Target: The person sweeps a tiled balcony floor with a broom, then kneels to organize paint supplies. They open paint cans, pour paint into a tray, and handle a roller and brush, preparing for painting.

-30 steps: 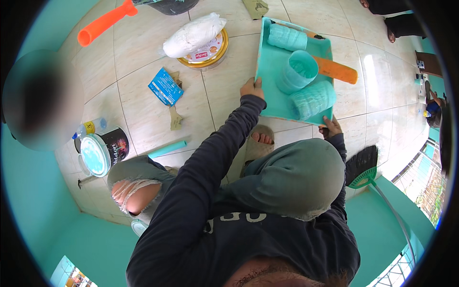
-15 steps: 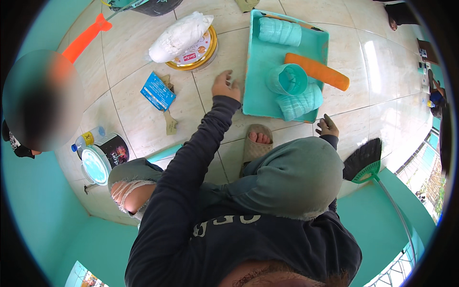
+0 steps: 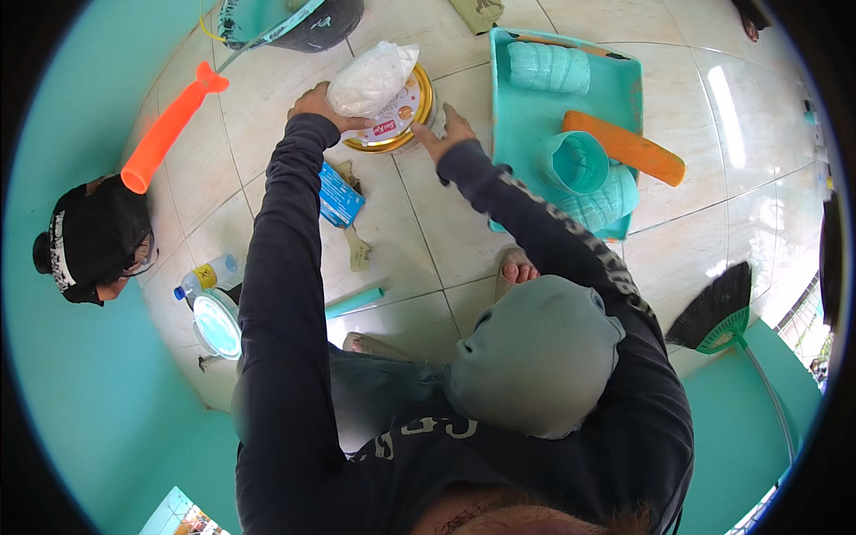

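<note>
My left hand [image 3: 319, 105] is wrapped round the lower left end of a white, bulging plastic bundle [image 3: 374, 76], its thumb stretched along the near side. Some of its fingertips are hidden. The bundle rests on the lid of a round, gold-rimmed tin [image 3: 399, 120]. At the tin's right edge, my right hand [image 3: 446, 138] is open, thumb and fingers apart, with nothing in it. To the right lies a teal paint tray [image 3: 526, 120] with teal-coated rolls [image 3: 548, 69], a round teal cup-like piece [image 3: 575, 162] and an orange bar [image 3: 624, 147] reaching over its rim.
Nearer me lie a blue packet [image 3: 341, 196] and a teal tube [image 3: 355, 302]. A plastic bottle [image 3: 207, 275] and a lidded bucket [image 3: 217, 325] stand left, near a person in a black cap [image 3: 102, 232]. An orange handle [image 3: 174, 129] extends from a dark bucket [image 3: 325, 27]. A broom [image 3: 718, 316] stands right.
My left hand has moved forward and left onto the bundle. My right hand has come from beside my knee across to the tin. The view has shifted slightly.
</note>
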A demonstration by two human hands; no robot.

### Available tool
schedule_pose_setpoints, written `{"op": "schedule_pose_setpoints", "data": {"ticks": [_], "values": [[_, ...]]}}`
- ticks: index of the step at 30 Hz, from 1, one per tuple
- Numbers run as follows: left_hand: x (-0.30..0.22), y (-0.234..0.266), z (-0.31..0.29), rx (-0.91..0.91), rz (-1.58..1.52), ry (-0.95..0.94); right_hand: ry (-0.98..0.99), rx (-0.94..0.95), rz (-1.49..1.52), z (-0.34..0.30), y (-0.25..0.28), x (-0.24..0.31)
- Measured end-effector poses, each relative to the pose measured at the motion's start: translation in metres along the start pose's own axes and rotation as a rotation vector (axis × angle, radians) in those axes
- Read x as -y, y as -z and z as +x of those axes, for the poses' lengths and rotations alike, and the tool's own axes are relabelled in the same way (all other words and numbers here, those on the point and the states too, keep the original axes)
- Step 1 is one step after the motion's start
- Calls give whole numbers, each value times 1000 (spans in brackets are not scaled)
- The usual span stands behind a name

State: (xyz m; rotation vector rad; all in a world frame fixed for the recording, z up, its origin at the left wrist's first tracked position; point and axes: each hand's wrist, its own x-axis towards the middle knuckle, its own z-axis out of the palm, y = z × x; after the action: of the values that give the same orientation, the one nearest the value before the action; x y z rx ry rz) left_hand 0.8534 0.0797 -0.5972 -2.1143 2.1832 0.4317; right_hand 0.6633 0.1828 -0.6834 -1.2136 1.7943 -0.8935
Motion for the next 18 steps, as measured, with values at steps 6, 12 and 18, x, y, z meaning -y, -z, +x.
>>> {"op": "schedule_pose_setpoints", "data": {"ticks": [6, 12, 18], "values": [[36, -24, -15, -86, -497, 87, 156, -98, 185, 23, -28, 4], [72, -48, -71, -75, -1350, 290, 225, -128, 204, -33, -13, -15], [72, -47, -121, -79, -1418, 279, 298, -226, 21, -14, -7, -9]]}}
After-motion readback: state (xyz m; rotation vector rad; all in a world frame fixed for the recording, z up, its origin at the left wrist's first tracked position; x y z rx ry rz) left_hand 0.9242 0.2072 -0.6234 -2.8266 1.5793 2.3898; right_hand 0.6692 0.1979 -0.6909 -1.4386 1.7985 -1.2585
